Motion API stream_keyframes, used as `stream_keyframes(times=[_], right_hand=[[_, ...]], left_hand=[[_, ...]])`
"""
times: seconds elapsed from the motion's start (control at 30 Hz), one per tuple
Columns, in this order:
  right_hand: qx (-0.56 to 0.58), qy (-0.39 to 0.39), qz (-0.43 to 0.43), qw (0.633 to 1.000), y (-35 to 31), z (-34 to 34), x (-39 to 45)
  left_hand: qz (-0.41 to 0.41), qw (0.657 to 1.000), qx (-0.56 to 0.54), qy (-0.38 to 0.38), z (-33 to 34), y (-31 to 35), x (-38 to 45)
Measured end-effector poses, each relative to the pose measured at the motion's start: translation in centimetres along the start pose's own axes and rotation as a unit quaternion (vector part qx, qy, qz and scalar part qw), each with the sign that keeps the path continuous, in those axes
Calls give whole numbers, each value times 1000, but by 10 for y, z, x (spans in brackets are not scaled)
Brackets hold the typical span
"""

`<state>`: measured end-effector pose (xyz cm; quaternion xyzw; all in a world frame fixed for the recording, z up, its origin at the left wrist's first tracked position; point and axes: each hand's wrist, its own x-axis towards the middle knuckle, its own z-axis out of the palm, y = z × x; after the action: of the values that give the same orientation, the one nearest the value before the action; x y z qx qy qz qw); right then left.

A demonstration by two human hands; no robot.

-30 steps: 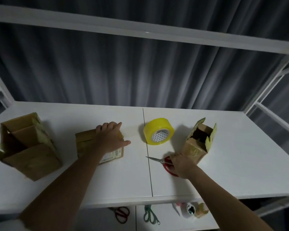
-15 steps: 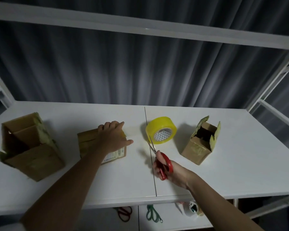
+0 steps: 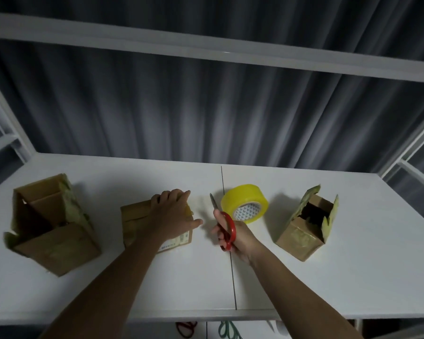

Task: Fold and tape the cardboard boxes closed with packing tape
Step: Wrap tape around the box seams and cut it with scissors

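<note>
Cardboard box (image 3: 142,216): light, crushable; left hand (image 3: 174,214) presses flat on top, best held there. Right hand (image 3: 233,234) grips red scissors (image 3: 227,228); tape roll (image 3: 245,203) just beyond.

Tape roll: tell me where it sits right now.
In the head view, the yellow tape roll rests on the white table, right of centre, just beyond the right hand and left of the small open box.

The left hand (image 3: 172,216) lies flat with straight fingers, palm down, while the right hand (image 3: 235,237) has its fingers curled in a grip around red handles, both forearms stretched forward.
</note>
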<state>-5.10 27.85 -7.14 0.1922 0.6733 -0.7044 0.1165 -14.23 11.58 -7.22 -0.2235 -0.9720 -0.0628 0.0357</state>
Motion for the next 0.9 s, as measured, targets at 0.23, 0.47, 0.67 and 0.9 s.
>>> stream_keyframes(times=[0.23, 0.47, 0.67, 0.9], right_hand=[[-22, 67, -11, 997, 10, -18, -8], [-501, 70, -5, 862, 19, -25, -6], [-662, 88, -61, 742, 22, -7, 1], [-675, 92, -174, 711, -12, 3, -9]], left_hand=[[-41, 998, -35, -20, -4, -7, 2], [-82, 994, -69, 21, -30, -26, -1], [-20, 993, -96, 73, -40, -28, -17], [9, 983, -159, 96, -44, -38, -37]])
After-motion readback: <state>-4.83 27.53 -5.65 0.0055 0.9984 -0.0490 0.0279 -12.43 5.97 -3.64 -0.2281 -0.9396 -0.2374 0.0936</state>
